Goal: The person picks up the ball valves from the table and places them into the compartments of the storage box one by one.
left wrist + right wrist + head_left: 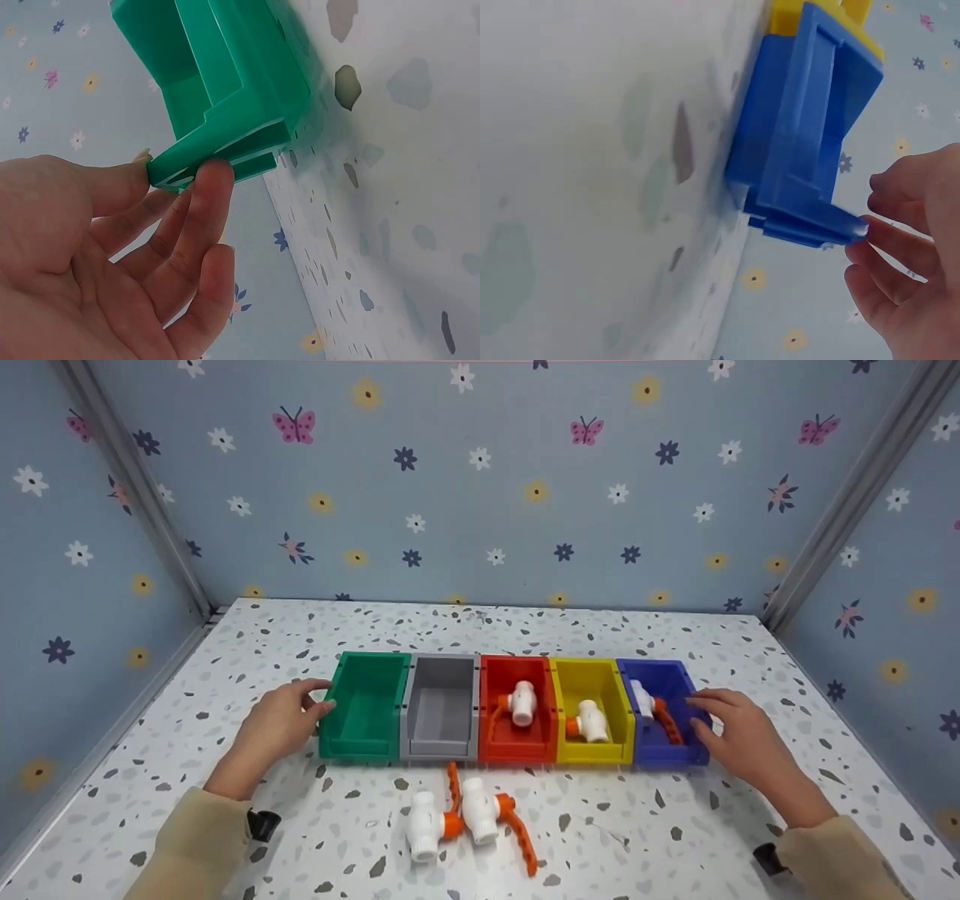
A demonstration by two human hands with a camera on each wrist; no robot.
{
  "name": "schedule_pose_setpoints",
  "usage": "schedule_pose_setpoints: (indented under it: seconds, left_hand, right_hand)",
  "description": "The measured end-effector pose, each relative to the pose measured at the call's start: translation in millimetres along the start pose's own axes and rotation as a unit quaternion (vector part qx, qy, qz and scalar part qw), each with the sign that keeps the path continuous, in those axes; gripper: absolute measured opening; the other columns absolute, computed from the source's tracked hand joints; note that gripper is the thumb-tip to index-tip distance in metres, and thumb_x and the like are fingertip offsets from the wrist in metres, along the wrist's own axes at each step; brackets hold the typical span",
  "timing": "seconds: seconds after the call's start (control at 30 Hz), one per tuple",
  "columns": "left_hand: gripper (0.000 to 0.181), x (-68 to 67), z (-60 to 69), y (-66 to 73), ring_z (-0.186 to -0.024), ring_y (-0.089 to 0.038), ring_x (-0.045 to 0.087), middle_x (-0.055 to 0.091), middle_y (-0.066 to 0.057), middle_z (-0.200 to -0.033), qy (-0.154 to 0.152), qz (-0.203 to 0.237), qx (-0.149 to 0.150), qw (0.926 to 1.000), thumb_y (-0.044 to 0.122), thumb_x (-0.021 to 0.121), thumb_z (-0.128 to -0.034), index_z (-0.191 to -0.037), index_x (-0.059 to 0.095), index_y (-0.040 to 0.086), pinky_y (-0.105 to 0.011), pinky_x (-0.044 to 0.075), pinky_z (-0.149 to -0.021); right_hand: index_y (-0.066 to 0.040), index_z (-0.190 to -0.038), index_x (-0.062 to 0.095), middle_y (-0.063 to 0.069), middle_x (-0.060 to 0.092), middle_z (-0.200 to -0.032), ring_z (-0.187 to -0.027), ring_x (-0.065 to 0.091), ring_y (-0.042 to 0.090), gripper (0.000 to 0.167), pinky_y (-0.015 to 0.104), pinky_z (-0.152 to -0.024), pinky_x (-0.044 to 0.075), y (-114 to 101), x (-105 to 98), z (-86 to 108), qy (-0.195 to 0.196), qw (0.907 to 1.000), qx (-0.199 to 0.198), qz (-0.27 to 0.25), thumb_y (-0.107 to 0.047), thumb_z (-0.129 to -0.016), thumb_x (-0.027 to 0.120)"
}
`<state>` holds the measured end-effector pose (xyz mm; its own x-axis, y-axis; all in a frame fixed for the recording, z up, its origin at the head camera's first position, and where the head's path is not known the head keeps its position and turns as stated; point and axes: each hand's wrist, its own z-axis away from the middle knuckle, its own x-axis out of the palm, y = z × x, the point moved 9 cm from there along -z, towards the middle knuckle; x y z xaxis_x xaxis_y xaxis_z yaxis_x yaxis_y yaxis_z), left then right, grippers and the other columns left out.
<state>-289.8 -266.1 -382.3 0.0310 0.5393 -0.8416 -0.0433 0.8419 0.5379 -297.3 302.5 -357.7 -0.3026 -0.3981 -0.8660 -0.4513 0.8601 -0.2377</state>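
Note:
A row of five joined bins stands on the speckled table: green (360, 748), grey (440, 749), red (517, 753), yellow (595, 754) and blue (671, 754). My left hand (276, 722) is at the green bin's outer side; in the left wrist view the thumb and a finger of my left hand (112, 247) pinch the green bin's (262, 90) edge. At the other end, my right hand (750, 739) has its fingers against the blue bin's side. The right wrist view shows a fingertip of my right hand (915, 247) touching the blue bin's (780, 165) edge, fingers loosely bent.
White valves with orange handles lie in the red (523, 703), yellow (592, 721) and blue (643, 701) bins. Two more valves (424, 826) (480, 811) lie on the table in front of the row. Flower-patterned walls (480, 577) stand behind and at both sides.

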Motion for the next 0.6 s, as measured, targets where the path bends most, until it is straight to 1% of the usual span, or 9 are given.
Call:
schedule_pose_setpoints:
  seconds: [0.1, 0.23, 0.33, 0.47, 0.53, 0.6]
  left_hand:
    - [0.046, -0.4, 0.3, -0.6, -0.077, -0.021, 0.064, 0.060, -0.016, -0.104, -0.002, 0.000, -0.003, 1.0000, 0.023, 0.054, -0.1046, -0.146, 0.047, 0.004, -0.035, 0.047, -0.063]
    - [0.047, 1.5, 0.1, -0.9, -0.078, -0.021, 0.064, 0.060, -0.016, -0.104, -0.007, 0.003, -0.006, 1.0000, 0.025, 0.054, -0.1047, -0.146, 0.046, 0.004, -0.034, 0.047, -0.062]
    - [0.047, 1.7, 0.3, -0.8, -0.079, -0.021, 0.064, 0.061, -0.015, -0.104, -0.007, 0.004, -0.003, 1.0000, 0.025, 0.054, -0.1047, -0.146, 0.046, 0.004, -0.034, 0.047, -0.062]
    - [0.048, 0.1, 0.4, 0.2, -0.079, -0.021, 0.064, 0.063, -0.016, -0.104, -0.013, -0.009, 0.010, 0.9998, 0.026, 0.055, -0.1045, -0.146, 0.046, 0.004, -0.036, 0.048, -0.064]
    - [0.048, -1.3, -0.8, 0.9, -0.079, -0.022, 0.064, 0.064, -0.018, -0.106, -0.019, -0.024, 0.015, 0.9994, 0.027, 0.055, -0.1042, -0.145, 0.046, 0.003, -0.039, 0.050, -0.065]
    - [0.049, -2.8, -2.2, 1.9, -0.083, -0.025, 0.064, 0.064, -0.020, -0.110, -0.024, -0.040, 0.019, 0.9988, 0.030, 0.056, -0.1038, -0.144, 0.048, 0.003, -0.043, 0.051, -0.069]
  right_hand:
    - [0.007, -0.116, 0.069, 0.021, 0.063, -0.120, -0.111, 0.058, 0.041, 0.031, 0.059, -0.091, 0.047, 6.6, 1.9, 1.6, 0.002, 0.9999, 0.015, 0.001, -0.001, -0.087, 0.072]
    - [0.009, -0.116, 0.068, 0.021, 0.063, -0.119, -0.098, 0.065, 0.038, 0.032, 0.055, -0.080, 0.053, 11.5, 1.0, 4.6, 0.006, 0.9995, 0.031, 0.001, -0.003, -0.087, 0.072]
    - [0.010, -0.116, 0.068, 0.021, 0.063, -0.119, -0.089, 0.067, 0.036, 0.033, 0.052, -0.074, 0.055, 12.9, 0.2, 6.0, 0.004, 0.9992, 0.040, 0.005, -0.004, -0.087, 0.073]
    - [0.011, -0.117, 0.068, 0.022, 0.064, -0.118, -0.087, 0.067, 0.034, 0.034, 0.050, -0.072, 0.055, 10.9, -0.9, 7.0, 0.010, 0.9990, 0.043, 0.008, -0.004, -0.087, 0.073]
    - [0.011, -0.118, 0.068, 0.023, 0.064, -0.119, -0.088, 0.066, 0.034, 0.034, 0.051, -0.073, 0.055, 11.4, -0.4, 7.6, 0.010, 0.9987, 0.050, 0.000, -0.003, -0.087, 0.072]
    - [0.011, -0.119, 0.067, 0.024, 0.064, -0.118, -0.089, 0.067, 0.036, 0.034, 0.051, -0.074, 0.055, 12.7, 0.9, 8.2, 0.006, 0.9982, 0.059, -0.007, -0.003, -0.088, 0.071]
